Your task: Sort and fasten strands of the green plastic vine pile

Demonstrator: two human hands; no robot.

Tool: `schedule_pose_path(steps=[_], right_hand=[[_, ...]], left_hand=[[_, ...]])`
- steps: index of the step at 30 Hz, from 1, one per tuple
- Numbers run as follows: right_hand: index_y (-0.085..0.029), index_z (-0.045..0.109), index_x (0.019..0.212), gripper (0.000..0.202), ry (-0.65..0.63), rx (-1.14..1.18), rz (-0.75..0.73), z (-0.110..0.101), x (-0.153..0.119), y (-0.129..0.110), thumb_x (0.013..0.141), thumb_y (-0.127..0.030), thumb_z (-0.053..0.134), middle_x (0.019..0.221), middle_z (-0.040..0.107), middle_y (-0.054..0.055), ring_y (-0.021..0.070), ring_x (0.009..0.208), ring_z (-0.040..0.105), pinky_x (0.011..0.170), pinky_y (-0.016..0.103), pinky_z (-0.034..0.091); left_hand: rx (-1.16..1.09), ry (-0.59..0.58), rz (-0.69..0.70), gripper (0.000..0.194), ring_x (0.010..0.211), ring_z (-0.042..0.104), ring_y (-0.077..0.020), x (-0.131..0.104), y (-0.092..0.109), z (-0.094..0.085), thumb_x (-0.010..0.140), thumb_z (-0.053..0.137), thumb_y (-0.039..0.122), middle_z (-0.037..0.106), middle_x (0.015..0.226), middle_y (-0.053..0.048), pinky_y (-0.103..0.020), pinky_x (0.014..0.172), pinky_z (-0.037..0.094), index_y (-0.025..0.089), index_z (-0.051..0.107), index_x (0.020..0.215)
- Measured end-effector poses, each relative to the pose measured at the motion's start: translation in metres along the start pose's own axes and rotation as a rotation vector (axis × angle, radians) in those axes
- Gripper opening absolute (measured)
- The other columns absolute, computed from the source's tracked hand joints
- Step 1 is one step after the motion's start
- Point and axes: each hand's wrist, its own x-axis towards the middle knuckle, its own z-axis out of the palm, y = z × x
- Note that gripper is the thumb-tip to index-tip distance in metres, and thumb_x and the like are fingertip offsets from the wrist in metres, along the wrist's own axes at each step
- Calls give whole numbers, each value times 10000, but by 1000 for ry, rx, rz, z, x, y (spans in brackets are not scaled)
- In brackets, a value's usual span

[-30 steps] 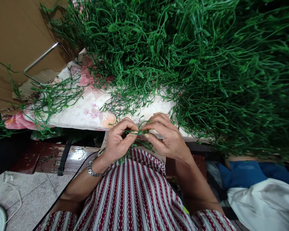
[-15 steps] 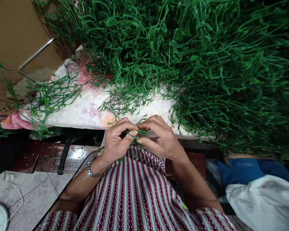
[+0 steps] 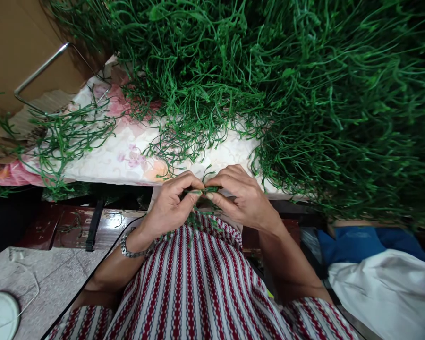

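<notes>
My left hand (image 3: 175,203) and my right hand (image 3: 239,196) meet in front of my waist, thumbs and forefingers pinched. Between them they hold a green plastic-looking sprig (image 3: 208,190) of thin branching stems; its middle is partly covered by my fingertips. One thin stem sticks up between the hands, and a few dangle below against my striped shirt (image 3: 198,278). Just beyond my hands, a large heap of similar green sprigs (image 3: 212,71) covers much of a flowered cloth (image 3: 109,163). My left wrist carries a metal bracelet (image 3: 127,245).
A smaller bunch of sprigs (image 3: 69,134) hangs over the cloth's left edge near a bent metal wire frame (image 3: 38,73) and brown cardboard (image 3: 12,42). White fabric (image 3: 386,293) and blue fabric (image 3: 371,243) lie at right. A round white object (image 3: 2,314) is at lower left.
My fingertips have drawn closer together on the sprig, and my right hand has turned slightly. The whole view has shifted a little.
</notes>
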Motion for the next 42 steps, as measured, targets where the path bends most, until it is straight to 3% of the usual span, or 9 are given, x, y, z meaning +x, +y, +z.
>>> schedule_pose_path(steps=[7, 15, 22, 31, 35, 42], right_hand=[[-149, 538, 907, 141, -24, -17, -4, 7, -3, 1, 859, -278, 506, 776, 593, 44, 157, 747, 532, 739, 310, 375], [-154, 524, 909, 83, -149, -89, 40, 3, -6, 1, 865, -191, 465, 786, 615, 47, 162, 746, 543, 733, 309, 389], [-163, 492, 990, 158, -97, -24, 33, 6, -4, -3, 840, -137, 448, 856, 606, 51, 157, 800, 539, 719, 290, 415], [-154, 524, 847, 164, -353, 8, -37, 1, -7, 8, 907, -223, 388, 728, 541, 28, 124, 675, 480, 637, 248, 372], [-162, 517, 864, 210, -405, 115, -42, 0, -7, 12, 929, -291, 365, 701, 536, 2, 96, 632, 478, 586, 219, 341], [-156, 529, 801, 297, -423, 227, -43, 4, -8, 15, 931, -358, 354, 634, 511, -17, 71, 554, 430, 537, 201, 307]], left_hand=[[55, -27, -51, 67, 629, 447, -102, -2, 4, 0, 752, 493, 104, 489, 659, 20, -209, 587, 366, 161, 504, 720], [-53, -32, -134, 123, 532, 496, -90, -3, 4, -1, 740, 505, 146, 580, 597, 6, -185, 504, 386, 136, 625, 717], [-16, -41, -135, 155, 504, 466, -83, -1, 5, -4, 711, 497, 127, 561, 547, 13, -179, 477, 367, 140, 636, 643], [25, -265, -166, 157, 483, 442, -75, 1, 4, -7, 682, 493, 94, 513, 508, 21, -174, 460, 341, 127, 620, 596], [5, -321, -121, 171, 496, 461, -90, 0, -2, -9, 706, 503, 110, 538, 521, 5, -189, 466, 354, 136, 644, 611], [-28, -495, -120, 219, 427, 334, -66, 1, -3, -15, 782, 497, 175, 417, 466, 36, -198, 414, 250, 138, 619, 603]])
